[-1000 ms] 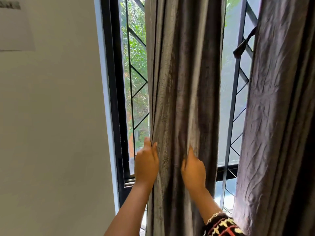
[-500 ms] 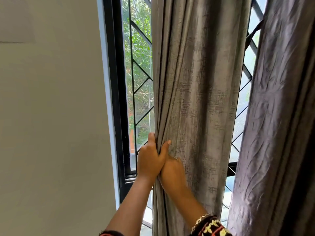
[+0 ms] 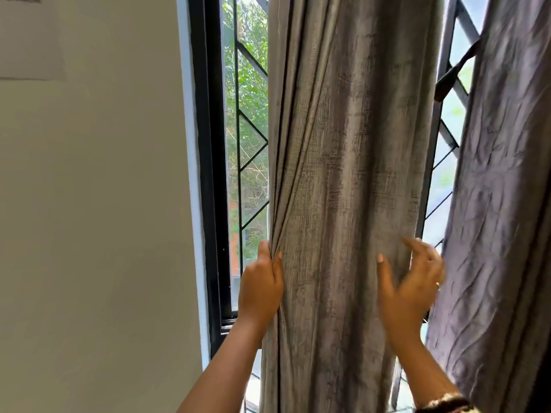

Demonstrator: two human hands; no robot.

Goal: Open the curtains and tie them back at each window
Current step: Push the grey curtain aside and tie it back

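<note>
Gripping what, the left hand (image 3: 261,289)?

It pinches the left edge of the grey curtain (image 3: 343,144). The thumb lies on the front, and the cloth is gathered into folds that run up from this grip.

And the right hand (image 3: 408,290)?

It is released, with the fingers spread and a little bent. The thumb lies on the front of the same curtain and the other fingers are at its right edge. They are blurred, so I cannot tell if they touch the cloth. A ring (image 3: 437,285) is on one finger, and a patterned sleeve (image 3: 447,405) shows low on the arm.

Where does the curtain hang?

In the middle of the window, between both hands, in front of the black grille (image 3: 238,120). Glass shows on both its sides, with green leaves behind it on the left.

What is around it?

To the right hangs a second curtain (image 3: 507,174), more purple and wrinkled. A dark strip (image 3: 447,81) hangs on a bar between the two curtains. To the left are the black window frame (image 3: 208,174) and the pale wall (image 3: 89,219), with a sheet of paper (image 3: 29,40) high up.
</note>
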